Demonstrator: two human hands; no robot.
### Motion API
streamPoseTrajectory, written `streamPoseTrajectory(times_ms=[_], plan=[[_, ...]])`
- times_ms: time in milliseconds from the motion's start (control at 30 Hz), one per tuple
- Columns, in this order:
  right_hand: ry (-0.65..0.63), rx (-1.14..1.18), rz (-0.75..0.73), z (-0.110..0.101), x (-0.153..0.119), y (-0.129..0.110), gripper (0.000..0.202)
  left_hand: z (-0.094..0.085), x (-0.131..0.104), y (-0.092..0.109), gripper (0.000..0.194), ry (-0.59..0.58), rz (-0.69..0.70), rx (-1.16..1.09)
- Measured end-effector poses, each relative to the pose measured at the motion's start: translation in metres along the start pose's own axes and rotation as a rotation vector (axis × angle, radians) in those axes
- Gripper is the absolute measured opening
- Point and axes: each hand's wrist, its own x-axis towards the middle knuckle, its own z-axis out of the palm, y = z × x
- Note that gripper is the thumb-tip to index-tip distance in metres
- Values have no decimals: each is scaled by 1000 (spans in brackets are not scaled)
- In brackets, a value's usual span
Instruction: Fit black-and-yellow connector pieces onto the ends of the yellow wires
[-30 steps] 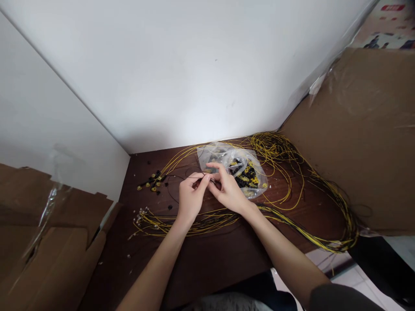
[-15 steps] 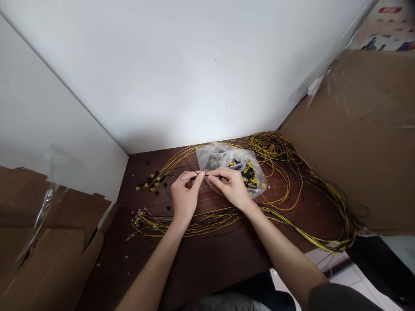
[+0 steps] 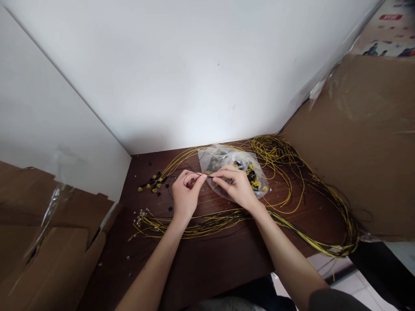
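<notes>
A thin black wire is pinched in my left hand and makes a small loop above the thumb. Close by on the right, my right hand pinches a small dark piece in line with the wire; its exact kind is hidden by the fingers. Behind my right hand lies a clear plastic bag with many small black and yellow parts in it. Below both hands a bundle of yellow and black wires runs across the brown table, its left ends bearing small whitish tips.
Several black-and-yellow connectors on yellow wires lie left of the bag. A tangled wire coil sits at the back right. Cardboard stands on the left and on the right; a white wall rises behind the table.
The whole view has shifted slightly. Both hands stay close together, with a slightly wider gap between the fingertips where the dark piece shows.
</notes>
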Motion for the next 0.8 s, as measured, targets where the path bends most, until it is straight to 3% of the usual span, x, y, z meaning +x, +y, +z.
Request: streamPoseTrajectory(times_ms=[133,500,700,800], plan=[[-46,81,48,-7,-1,-5,13,0,0,2,15,-11,2,-31],[-222,-151,43,-20,-3,-17,13,0,-3,5,14,-87,64,20],[-139,-201,67,-50,3,-7,14,0,-3,9,10,-131,45,60],[84,-216,178,-84,15,14,20,0,-4,8,12,-146,27,60]])
